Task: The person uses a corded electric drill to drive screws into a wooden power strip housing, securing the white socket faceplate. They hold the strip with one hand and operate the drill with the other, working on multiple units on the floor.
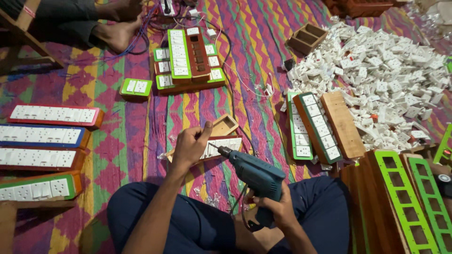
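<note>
My left hand (pixel 190 146) grips the near end of a red-framed switch board (pixel 221 145) with white sockets, tilted up off the striped mat. My right hand (pixel 278 209) holds a teal electric drill (pixel 256 176) by its handle, its bit touching the board's face next to my left thumb. A small open wooden box (pixel 225 125) lies just behind the board. I sit cross-legged in dark blue trousers.
Finished boards with red, blue and green frames (pixel 44 134) line the left. A stack of green boards (pixel 188 63) lies ahead. A big heap of white sockets (pixel 386 80) fills the right, green frames (pixel 405 202) near my right knee. Another person's bare foot (pixel 117 33) rests top left.
</note>
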